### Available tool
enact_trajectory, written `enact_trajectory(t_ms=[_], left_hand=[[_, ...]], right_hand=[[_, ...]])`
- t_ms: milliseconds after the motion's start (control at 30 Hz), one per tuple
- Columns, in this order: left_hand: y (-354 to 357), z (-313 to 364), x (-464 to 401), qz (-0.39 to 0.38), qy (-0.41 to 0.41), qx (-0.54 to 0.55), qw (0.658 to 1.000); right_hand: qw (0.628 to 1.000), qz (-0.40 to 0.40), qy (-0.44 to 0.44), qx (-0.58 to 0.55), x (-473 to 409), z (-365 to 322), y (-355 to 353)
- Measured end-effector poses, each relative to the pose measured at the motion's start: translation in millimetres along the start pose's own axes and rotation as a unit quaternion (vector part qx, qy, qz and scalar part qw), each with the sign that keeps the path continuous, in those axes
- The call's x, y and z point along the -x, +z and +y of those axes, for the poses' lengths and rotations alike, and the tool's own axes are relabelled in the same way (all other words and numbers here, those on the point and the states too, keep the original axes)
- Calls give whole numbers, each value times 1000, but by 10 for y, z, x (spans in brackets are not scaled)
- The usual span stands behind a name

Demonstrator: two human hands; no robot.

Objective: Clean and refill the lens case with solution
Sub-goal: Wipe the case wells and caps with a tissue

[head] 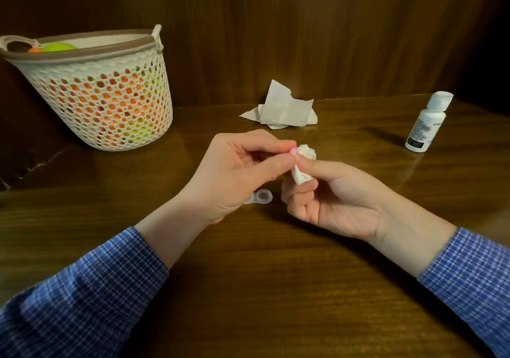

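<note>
Hands (237,170) (328,194) mid-table, bottle (426,123) near edge

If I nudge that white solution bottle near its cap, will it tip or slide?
The solution bottle stands upright, tall over a narrow base, so a high nudge would probably tip it. The table looks glossy, so a low push might slide it. How full it is cannot be seen.

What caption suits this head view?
Left hand pinches a pink cap while right hand wipes it with tissue.
</note>
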State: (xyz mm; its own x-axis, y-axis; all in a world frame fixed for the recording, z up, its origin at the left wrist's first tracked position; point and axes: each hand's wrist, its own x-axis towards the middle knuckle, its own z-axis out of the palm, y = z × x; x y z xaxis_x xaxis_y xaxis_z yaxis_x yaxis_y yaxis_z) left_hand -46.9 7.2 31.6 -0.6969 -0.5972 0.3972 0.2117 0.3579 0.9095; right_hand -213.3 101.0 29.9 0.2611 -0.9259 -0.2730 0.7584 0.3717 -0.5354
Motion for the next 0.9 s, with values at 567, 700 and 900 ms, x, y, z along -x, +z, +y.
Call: enact_trajectory(t_ms=[567, 700, 900], left_hand=[[-19, 81, -38, -64, -370, 144, 916], [-37, 84, -53, -79, -372, 132, 915], [-56, 86, -29, -94, -359, 142, 918]], right_hand=[[631, 132, -318, 695, 124, -167, 8], [633, 119, -322, 694, 116, -164, 24], [642, 107, -323, 687, 145, -162, 30]])
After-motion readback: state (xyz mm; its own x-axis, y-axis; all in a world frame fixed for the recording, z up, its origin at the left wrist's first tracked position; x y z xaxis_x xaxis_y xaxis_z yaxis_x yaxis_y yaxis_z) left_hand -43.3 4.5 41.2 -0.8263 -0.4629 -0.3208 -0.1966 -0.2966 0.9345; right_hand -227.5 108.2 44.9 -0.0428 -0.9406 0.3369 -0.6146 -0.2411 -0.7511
